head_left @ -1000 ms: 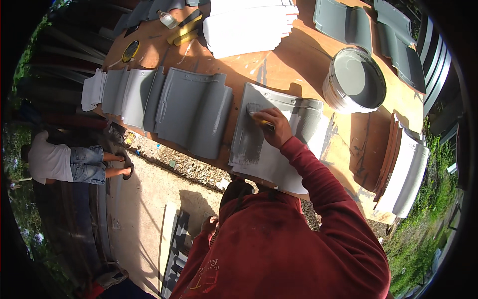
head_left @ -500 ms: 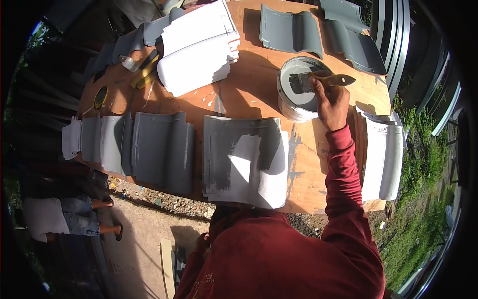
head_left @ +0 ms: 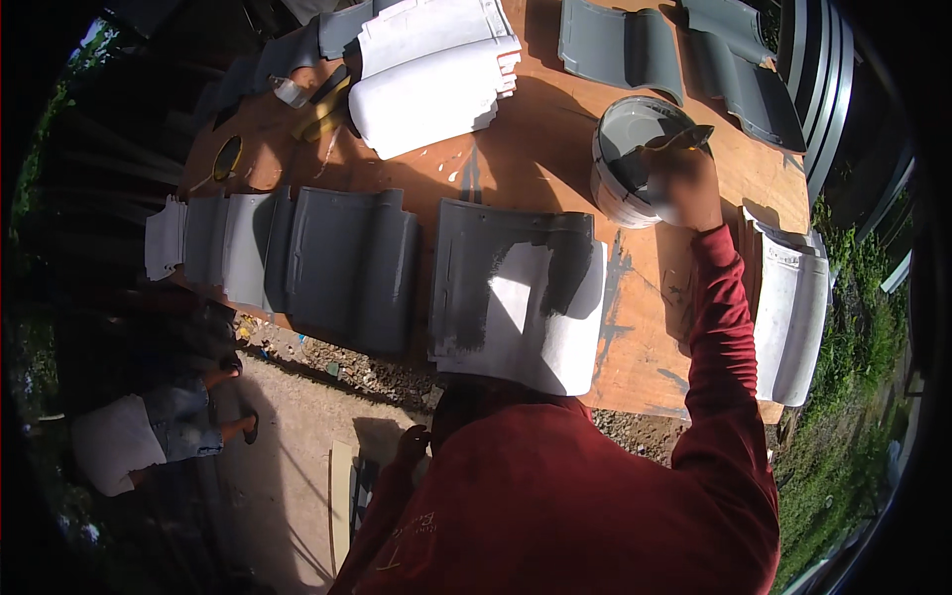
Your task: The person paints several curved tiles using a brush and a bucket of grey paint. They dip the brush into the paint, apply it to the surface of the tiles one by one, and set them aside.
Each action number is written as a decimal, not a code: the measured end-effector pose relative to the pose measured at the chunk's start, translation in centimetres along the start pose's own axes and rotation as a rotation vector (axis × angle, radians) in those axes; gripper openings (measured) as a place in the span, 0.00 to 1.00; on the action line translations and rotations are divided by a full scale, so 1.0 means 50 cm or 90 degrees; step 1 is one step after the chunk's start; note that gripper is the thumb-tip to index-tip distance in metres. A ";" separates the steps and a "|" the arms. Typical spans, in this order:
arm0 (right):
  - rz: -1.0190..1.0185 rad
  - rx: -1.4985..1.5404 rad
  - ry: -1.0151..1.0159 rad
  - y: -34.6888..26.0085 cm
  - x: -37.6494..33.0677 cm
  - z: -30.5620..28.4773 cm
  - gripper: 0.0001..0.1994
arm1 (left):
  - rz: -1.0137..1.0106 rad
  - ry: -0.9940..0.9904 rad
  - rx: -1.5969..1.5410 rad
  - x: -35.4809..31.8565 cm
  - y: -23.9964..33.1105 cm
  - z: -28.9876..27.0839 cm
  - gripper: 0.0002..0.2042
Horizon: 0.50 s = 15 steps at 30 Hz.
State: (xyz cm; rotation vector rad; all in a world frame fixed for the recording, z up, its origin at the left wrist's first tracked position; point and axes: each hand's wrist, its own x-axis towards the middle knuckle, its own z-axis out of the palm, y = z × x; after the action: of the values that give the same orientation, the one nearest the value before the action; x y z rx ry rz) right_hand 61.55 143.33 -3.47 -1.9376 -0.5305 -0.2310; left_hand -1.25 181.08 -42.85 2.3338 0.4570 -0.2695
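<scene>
My right hand [head_left: 686, 188] is closed around a paintbrush [head_left: 696, 137] and blurred by motion. It hangs over the right side of a white bucket [head_left: 617, 193] of grey paint, and the bristles are hidden. At the table's near edge lies a roof tile [head_left: 565, 342], with grey paint over its left and upper parts and bare white at its middle and lower right. My left hand [head_left: 413, 443] hangs low beside my body, below the table edge, its fingers small and dark.
Grey-painted tiles [head_left: 347, 263] stand left of the part-painted one; others [head_left: 620, 45] lie at the far side. White tiles are stacked at the back [head_left: 436, 89] and right [head_left: 793, 317]. A yellow-handled tool [head_left: 322, 114] lies on the table [head_left: 555, 139]. A person [head_left: 119, 446] is lower left.
The paintbrush handle tips differently and my right hand sits lower against the bucket's right side. The whole view has shifted, so the table appears further right and higher.
</scene>
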 end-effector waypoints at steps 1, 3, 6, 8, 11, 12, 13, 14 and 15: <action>0.068 0.032 0.009 -0.012 -0.014 -0.013 0.11 | -0.260 -0.076 -0.174 0.025 0.057 -0.012 0.19; 0.121 0.129 0.064 -0.027 -0.018 -0.037 0.11 | -0.222 -0.062 -0.115 0.007 0.057 -0.014 0.20; 0.187 0.369 0.192 -0.048 -0.051 -0.045 0.10 | -0.254 -0.044 -0.124 -0.027 0.048 -0.001 0.23; 0.184 0.409 0.193 -0.068 -0.118 -0.034 0.10 | -0.329 -0.063 -0.141 -0.026 0.072 -0.001 0.22; 0.124 0.239 0.085 -0.089 -0.249 0.014 0.11 | -0.364 -0.086 -0.168 -0.026 0.097 -0.008 0.21; 0.090 0.156 0.047 -0.068 -0.284 0.032 0.12 | -0.363 -0.104 -0.154 -0.032 0.085 -0.001 0.21; 0.072 0.084 -0.006 -0.047 -0.302 0.040 0.11 | -0.362 -0.124 -0.137 -0.039 0.071 0.006 0.20; 0.055 0.015 -0.061 -0.025 -0.317 0.049 0.11 | -0.361 -0.134 -0.136 -0.055 0.055 0.017 0.20; 0.070 0.035 -0.032 0.010 -0.332 0.067 0.11 | -0.354 -0.144 -0.104 -0.071 0.036 0.028 0.19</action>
State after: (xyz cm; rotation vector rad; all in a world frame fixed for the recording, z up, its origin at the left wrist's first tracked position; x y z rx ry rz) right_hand 46.87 141.89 -11.82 -1.9161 -0.4573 -0.0964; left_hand -3.90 178.03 -41.59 1.9485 0.9699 -0.7214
